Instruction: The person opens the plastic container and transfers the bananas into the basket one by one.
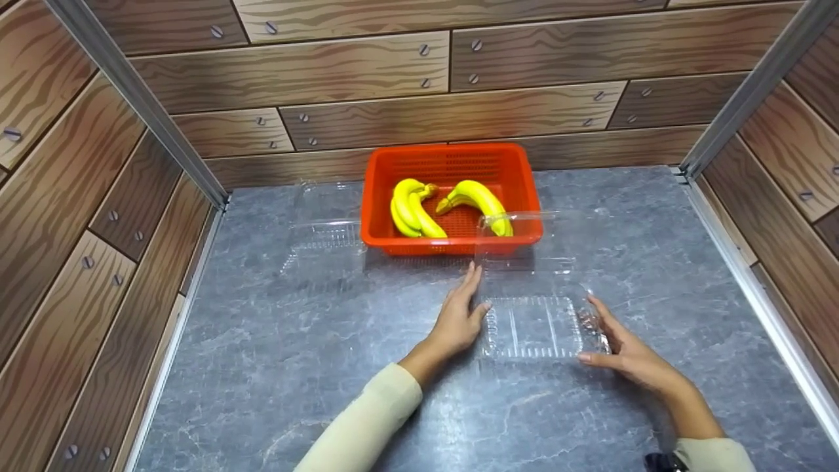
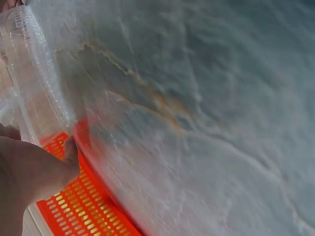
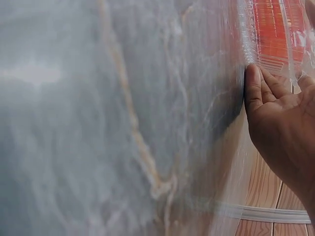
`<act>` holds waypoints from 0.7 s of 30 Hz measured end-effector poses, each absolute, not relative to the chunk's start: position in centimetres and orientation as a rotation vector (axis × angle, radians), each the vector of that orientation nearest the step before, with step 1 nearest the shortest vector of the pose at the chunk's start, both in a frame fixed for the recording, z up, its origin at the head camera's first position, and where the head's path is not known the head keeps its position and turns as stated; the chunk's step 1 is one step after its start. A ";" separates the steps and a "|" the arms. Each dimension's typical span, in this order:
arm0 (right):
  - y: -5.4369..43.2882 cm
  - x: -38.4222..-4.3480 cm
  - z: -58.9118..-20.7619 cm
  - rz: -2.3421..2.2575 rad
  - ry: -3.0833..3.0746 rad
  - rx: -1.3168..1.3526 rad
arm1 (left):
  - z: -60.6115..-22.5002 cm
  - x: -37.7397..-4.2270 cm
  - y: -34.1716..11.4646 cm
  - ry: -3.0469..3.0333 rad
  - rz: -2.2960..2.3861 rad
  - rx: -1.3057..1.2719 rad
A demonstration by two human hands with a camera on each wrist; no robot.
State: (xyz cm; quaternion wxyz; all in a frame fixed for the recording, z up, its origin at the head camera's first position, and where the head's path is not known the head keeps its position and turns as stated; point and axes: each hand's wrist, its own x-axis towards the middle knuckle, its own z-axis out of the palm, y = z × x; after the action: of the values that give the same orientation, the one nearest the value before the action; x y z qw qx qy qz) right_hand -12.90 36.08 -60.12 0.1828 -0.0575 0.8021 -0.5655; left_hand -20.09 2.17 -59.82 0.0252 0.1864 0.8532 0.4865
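Observation:
A clear plastic clamshell container (image 1: 534, 328) sits on the grey tabletop, its raised lid (image 1: 524, 242) overlapping the basket's front right corner in the head view. Along the container's left side lies my left hand (image 1: 459, 318), fingers fairly straight and touching it. My right hand (image 1: 626, 351) grips the right side, thumb at the near corner and fingers farther back. The right wrist view shows that thumb (image 3: 253, 86) at the container's ribbed edge. In the left wrist view, the left thumb (image 2: 72, 157) is by the container's near edge, with the orange-red basket behind.
An orange-red plastic basket (image 1: 452, 242) stands against the back wooden-plank wall (image 1: 367, 78). Inside it lie yellow bananas (image 1: 416, 210) on the left and more bananas (image 1: 482, 200) on the right. Left of the basket is another clear clamshell (image 1: 324, 246). Plank-patterned walls border both sides.

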 end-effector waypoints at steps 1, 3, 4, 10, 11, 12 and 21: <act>36.2 -12.9 -60.1 -1.602 2.255 -0.160 | -59.8 -20.1 2.3 2.635 1.509 0.578; 36.5 -12.8 -60.0 -1.600 2.255 -0.152 | -59.8 -20.1 2.6 2.621 1.527 0.577; 36.6 -12.7 -60.0 -1.598 2.256 -0.150 | -59.8 -20.2 2.8 2.614 1.538 0.578; 38.1 -12.0 -60.1 -1.567 2.311 -0.159 | -59.8 -20.3 4.5 2.585 1.542 0.555; 38.4 -11.9 -60.1 -1.566 2.316 -0.156 | -59.7 -20.4 4.8 2.582 1.536 0.553; 38.6 -11.8 -60.1 -1.568 2.316 -0.153 | -59.7 -20.4 5.1 2.580 1.532 0.556; 41.1 -11.2 -60.2 -1.606 2.391 -0.170 | -59.6 -21.1 8.1 2.571 1.483 0.587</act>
State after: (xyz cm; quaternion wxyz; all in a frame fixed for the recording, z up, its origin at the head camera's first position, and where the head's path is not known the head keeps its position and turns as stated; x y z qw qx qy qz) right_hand -11.21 41.13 -60.18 0.1276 -0.0584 0.8219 -0.5520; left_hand -21.06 8.10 -59.58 0.0579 0.1937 0.8483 0.4895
